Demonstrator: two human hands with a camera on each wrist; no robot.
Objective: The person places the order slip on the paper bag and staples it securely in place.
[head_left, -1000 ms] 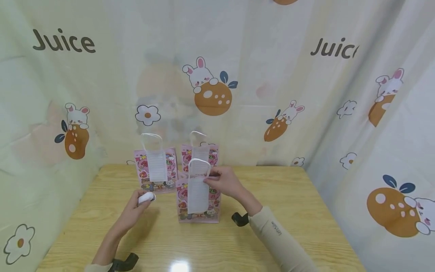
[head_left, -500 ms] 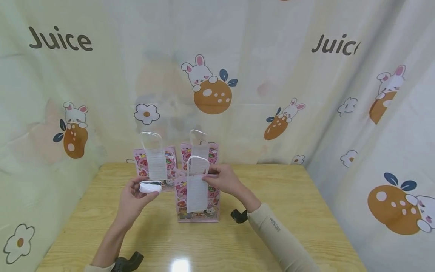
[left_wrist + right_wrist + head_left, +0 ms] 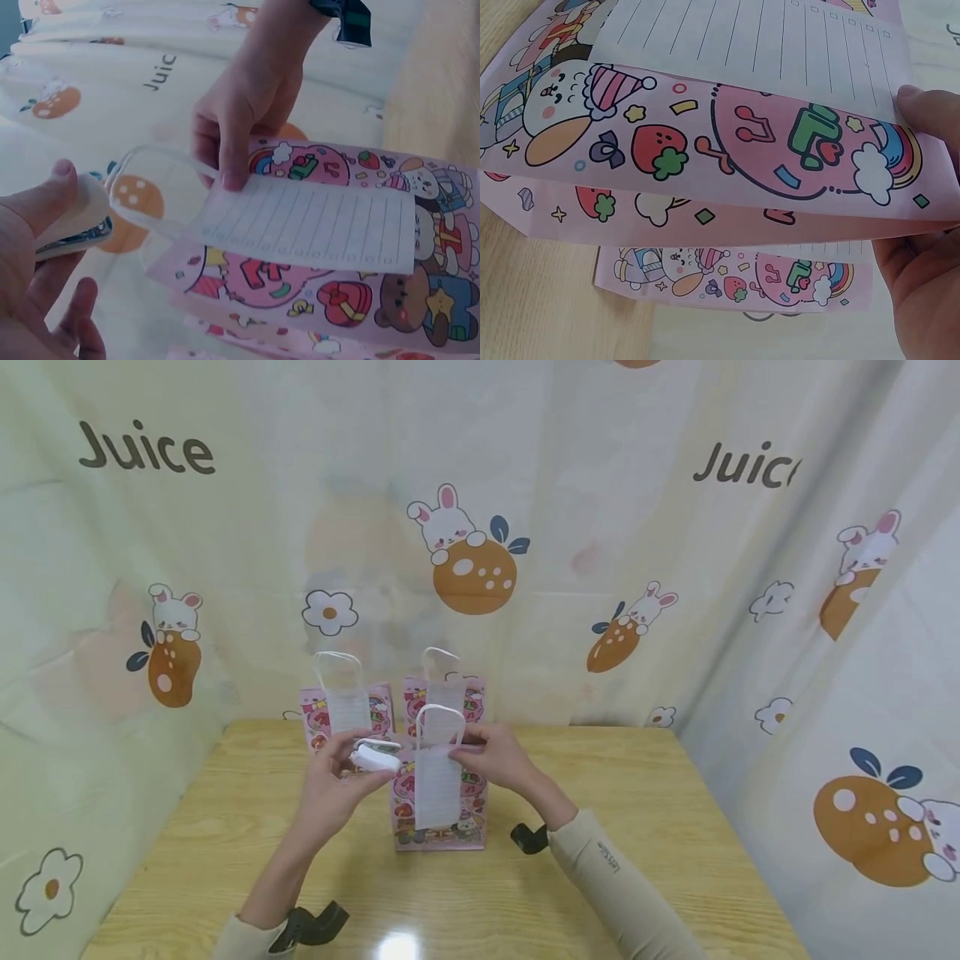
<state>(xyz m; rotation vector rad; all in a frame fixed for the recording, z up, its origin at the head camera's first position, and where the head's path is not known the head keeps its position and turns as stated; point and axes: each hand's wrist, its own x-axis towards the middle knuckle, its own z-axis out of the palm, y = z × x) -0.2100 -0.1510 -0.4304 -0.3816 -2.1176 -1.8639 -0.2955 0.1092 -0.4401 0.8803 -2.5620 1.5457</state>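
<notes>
My left hand (image 3: 330,802) grips a small white stapler (image 3: 378,757). In the left wrist view the mouth of the stapler (image 3: 82,214) faces the white handle of a pink cartoon gift bag (image 3: 474,806), a little apart from it. A lined white paper slip (image 3: 438,793) lies flat against the front of this bag. With thumb and fingers, my right hand (image 3: 498,764) pinches the slip and the bag's top edge together; the right wrist view shows the thumb on the slip's corner and the fingers behind the bag.
Behind stand two similar bags, a left one (image 3: 381,702) partly hidden by my left hand and a right one (image 3: 472,702) behind the front bag. Both have white handles and lined slips. A printed curtain (image 3: 555,635) closes off the back of the wooden table (image 3: 600,777).
My left hand has moved right and slightly up with the stapler, from the open table to beside the front bag's top. The right hand keeps its pinch in place.
</notes>
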